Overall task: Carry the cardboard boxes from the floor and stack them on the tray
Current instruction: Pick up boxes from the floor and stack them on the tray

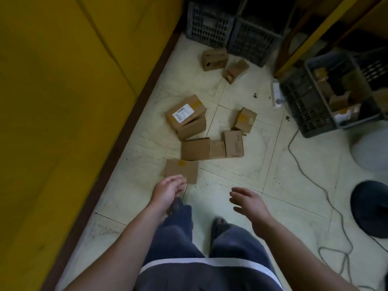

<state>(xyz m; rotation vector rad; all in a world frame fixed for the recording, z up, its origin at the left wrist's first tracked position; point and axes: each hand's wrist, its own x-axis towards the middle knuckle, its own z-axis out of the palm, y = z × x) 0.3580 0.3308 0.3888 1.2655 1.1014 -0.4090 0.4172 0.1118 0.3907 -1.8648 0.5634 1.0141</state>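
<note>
Where the pale tiled floor [241,185] meets the yellow wall [63,101], cardboard boxes lie scattered: a labelled box [184,112] resting on a second one, a flat box [181,170] nearest the person, a low cluster [212,148] just beyond that flat box, and two more boxes [224,63] farther off beside the dark crates [231,32]. Both hands are empty; the left hand [168,191], fingers loosely curled, hovers at the flat box's near edge, and the right hand [248,201] is spread open, well apart from it. A grey tray [323,101] holding boxes stands right of the cluster, beside a trailing cable [310,181].
</note>
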